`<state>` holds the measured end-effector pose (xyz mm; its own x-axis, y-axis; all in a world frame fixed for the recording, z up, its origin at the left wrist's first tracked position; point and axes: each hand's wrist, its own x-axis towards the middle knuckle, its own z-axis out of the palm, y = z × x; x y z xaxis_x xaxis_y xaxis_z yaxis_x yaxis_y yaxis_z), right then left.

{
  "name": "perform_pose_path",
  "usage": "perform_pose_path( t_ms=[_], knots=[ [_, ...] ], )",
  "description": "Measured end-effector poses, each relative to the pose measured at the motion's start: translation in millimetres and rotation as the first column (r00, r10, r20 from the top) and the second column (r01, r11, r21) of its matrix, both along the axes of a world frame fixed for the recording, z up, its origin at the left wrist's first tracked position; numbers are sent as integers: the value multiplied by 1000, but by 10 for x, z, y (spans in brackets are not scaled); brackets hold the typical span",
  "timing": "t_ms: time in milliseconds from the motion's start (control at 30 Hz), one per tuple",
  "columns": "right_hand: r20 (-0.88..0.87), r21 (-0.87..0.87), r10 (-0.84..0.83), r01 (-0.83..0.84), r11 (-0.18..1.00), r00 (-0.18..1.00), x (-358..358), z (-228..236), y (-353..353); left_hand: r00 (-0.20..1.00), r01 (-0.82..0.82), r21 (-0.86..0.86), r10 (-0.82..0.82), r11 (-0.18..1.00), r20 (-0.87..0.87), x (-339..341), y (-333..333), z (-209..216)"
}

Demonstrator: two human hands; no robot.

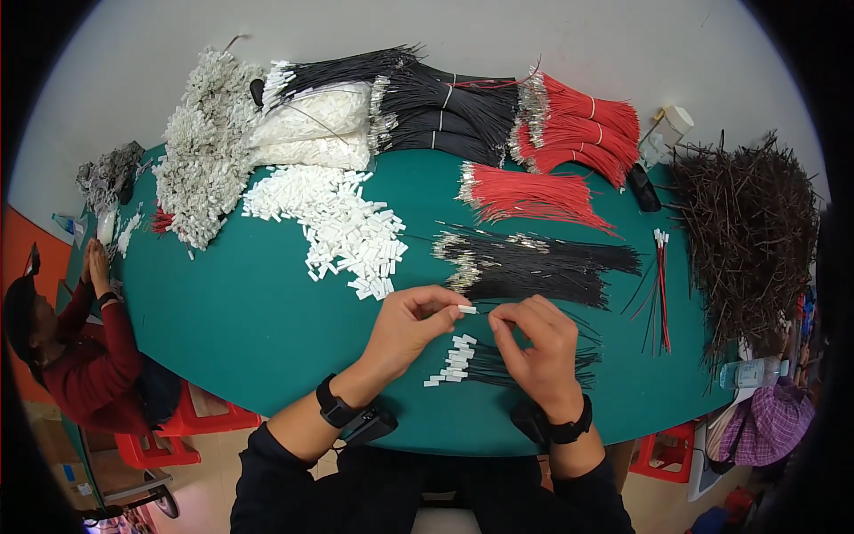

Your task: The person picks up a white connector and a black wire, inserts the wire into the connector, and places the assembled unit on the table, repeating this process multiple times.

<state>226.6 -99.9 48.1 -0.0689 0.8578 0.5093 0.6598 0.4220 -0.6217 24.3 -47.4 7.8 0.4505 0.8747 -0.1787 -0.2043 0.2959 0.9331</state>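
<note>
Between thumb and forefinger, my left hand pinches a small white connector housing. Just to its right, my right hand pinches a thin black wire whose end meets the housing; how deep it sits inside cannot be made out. Below the hands lies a small bunch of black wires with white housings on their left ends. Beyond the hands is a spread of loose black wires with bare metal terminals. Up and left of my left hand lies a heap of loose white housings.
Bundled red wires, bundled black wires and bagged white housings line the back of the green table. A tall wire heap and a bottle stand right. Another person sits left.
</note>
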Motion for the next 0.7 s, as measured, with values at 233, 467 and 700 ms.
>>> perform_pose_path(
  t_ms=[233, 467, 700],
  knots=[
    [-4, 14, 36, -36, 999, 999, -1, 11, -3, 997, -4, 152, 16, 988, -77, 9, -10, 36],
    [-106, -83, 36, -45, 996, 994, 5, -16, 1, 999, 42, 39, -42, 998, -16, 21, -19, -22],
    [-111, -71, 60, -68, 995, 992, -64, 9, -15, 992, 14, -42, -9, 999, 123, 51, -41, -54]
  ],
)
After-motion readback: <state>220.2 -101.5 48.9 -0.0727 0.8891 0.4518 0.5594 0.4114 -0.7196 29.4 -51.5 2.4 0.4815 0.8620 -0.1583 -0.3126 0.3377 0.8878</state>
